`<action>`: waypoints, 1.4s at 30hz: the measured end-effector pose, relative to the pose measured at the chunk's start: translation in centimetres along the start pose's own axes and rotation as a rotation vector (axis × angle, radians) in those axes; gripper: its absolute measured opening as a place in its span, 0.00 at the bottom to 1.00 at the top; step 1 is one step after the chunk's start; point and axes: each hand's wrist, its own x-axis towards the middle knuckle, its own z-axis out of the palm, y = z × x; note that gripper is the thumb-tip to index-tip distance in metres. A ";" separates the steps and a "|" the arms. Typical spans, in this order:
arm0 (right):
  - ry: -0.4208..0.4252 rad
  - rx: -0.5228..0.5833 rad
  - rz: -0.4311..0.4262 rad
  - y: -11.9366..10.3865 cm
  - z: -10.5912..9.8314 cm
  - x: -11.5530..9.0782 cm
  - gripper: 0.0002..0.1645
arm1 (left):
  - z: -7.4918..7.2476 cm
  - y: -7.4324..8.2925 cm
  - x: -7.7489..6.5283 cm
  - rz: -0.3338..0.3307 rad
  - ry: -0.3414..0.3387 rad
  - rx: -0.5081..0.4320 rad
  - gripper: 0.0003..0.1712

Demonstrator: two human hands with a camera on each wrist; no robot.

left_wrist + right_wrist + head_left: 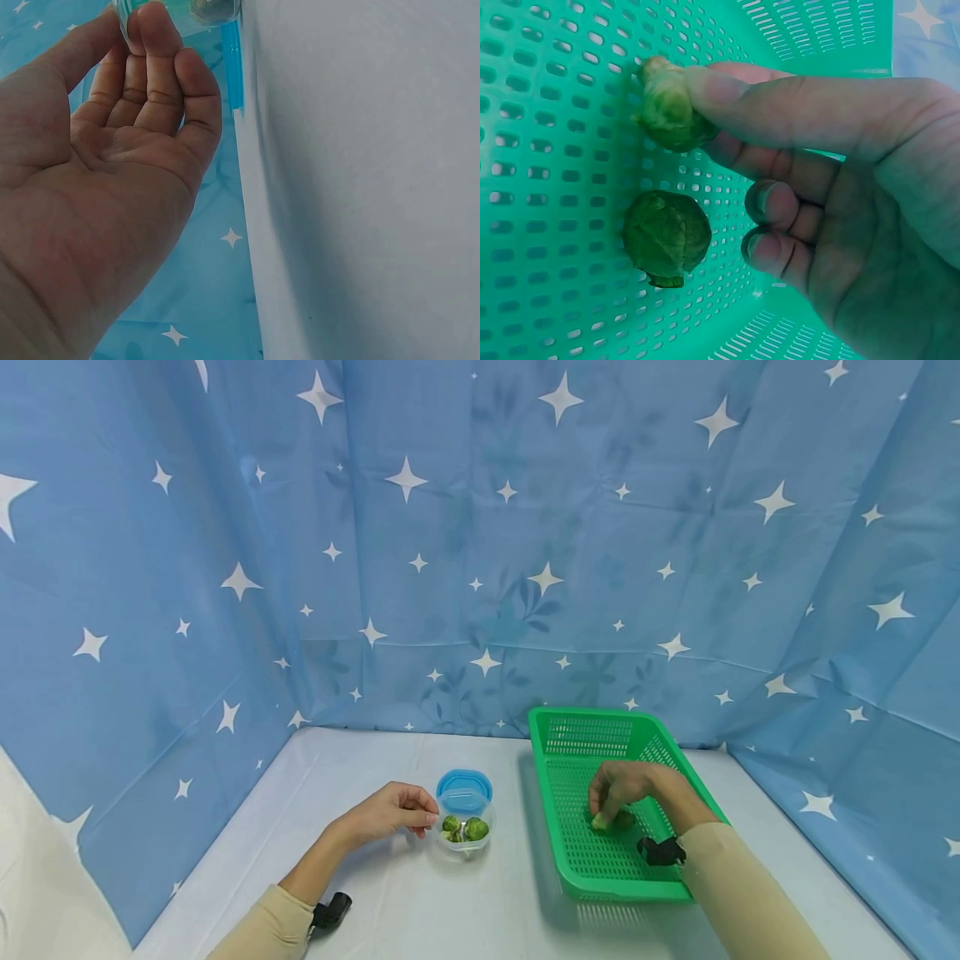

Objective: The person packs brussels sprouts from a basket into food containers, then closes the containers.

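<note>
Between thumb and forefinger, my right hand pinches a Brussels sprout inside the green basket. A second Brussels sprout lies on the basket floor just beside it, apart from the fingers. My left hand grips the left rim of a small clear plastic container with its fingertips; the left wrist view shows only a corner of that container. Several Brussels sprouts sit in the container. A blue lid is right behind it, partly hidden by its clear wall.
The basket has tall perforated walls and stands on the right of the white table. A blue curtain with white stars surrounds the table at the back and sides. Black wrist cameras are strapped at both cuffs.
</note>
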 end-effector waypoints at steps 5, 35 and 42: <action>0.014 0.026 -0.066 0.2 -0.1 0.0 0.07 | 0.0 0.0 0.0 0.001 0.001 -0.003 0.18; 0.185 0.165 -0.282 0.6 -0.5 0.7 0.07 | 0.0 0.0 -0.1 -0.003 0.001 0.002 0.17; 0.263 0.148 -0.332 0.7 -0.7 0.9 0.07 | 0.0 0.0 0.0 0.002 -0.001 0.003 0.17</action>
